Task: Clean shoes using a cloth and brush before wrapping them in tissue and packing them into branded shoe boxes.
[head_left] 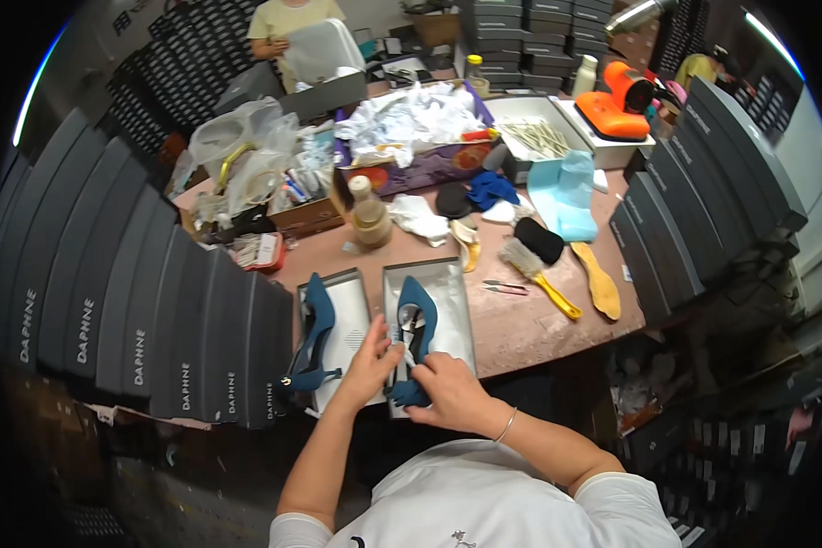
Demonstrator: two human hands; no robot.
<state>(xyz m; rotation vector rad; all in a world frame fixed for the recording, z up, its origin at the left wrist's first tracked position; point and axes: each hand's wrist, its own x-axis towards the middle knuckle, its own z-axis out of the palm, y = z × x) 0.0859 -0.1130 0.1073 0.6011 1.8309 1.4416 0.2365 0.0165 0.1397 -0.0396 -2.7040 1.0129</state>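
Note:
Two dark blue heeled shoes lie in front of me in an open grey shoebox and its lid. One blue shoe [316, 320] rests on its side in the left half. The other blue shoe [416, 306] is in the right half [457, 320], with whitish stuffing showing in its opening. My left hand [367, 367] is beside that right shoe, fingers stretched out and thumb apart near the white stuffing. My right hand [452, 395] has its fingers bent round the rear of the same shoe, partly hiding it.
Grey shoeboxes are stacked at left [155, 320] and right [703, 192]. On the table are a yellow-handled brush [543, 279], small snips [505, 287], an insole [598, 281], a bottle [370, 219] and a box of crumpled paper [411, 169]. Across it, a person [288, 27] holds a pale bin.

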